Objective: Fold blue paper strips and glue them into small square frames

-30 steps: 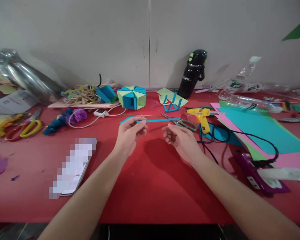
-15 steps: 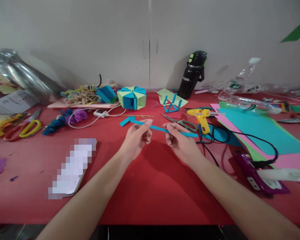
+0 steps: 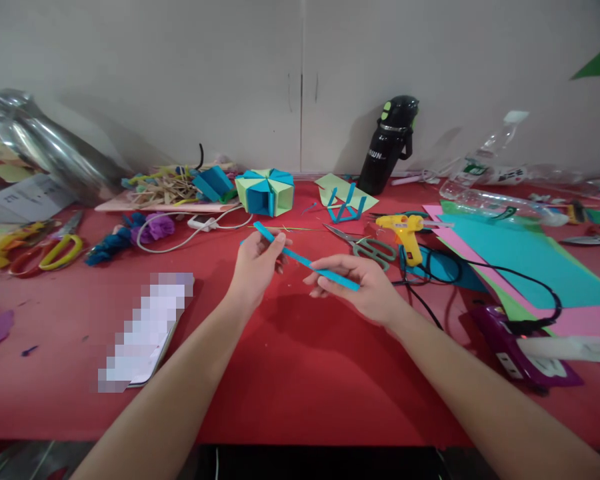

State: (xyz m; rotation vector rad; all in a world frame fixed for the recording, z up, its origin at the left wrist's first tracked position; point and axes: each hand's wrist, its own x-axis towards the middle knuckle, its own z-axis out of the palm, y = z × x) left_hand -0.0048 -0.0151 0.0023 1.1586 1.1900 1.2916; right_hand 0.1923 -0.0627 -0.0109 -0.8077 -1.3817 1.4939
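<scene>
A narrow blue paper strip [image 3: 296,257] slants between my two hands above the red table. My left hand [image 3: 260,263] pinches it near its upper left end, thumb on top. Farther down the strip, my right hand [image 3: 353,283] has its fingers closed on the lower right part. Just beyond my hands lie green-handled scissors [image 3: 375,252] and a yellow glue gun [image 3: 404,235]. A folded blue and pale green paper piece [image 3: 266,193] stands behind my left hand. Blue folded strips [image 3: 346,210] rest by a pale green sheet [image 3: 330,183] at the back.
Left lie a phone [image 3: 147,333], scissors with red and yellow handles [image 3: 63,255] and a white cable [image 3: 155,252]. A black bottle [image 3: 387,150] stands at the back. Right are coloured sheets [image 3: 535,267], a purple power strip [image 3: 505,343], black cords and clear plastic bottles [image 3: 510,207].
The strip has tilted more steeply and shifted left, with both hands still on it. My left hand has moved left, covering most of the blue paper piece beside it.
</scene>
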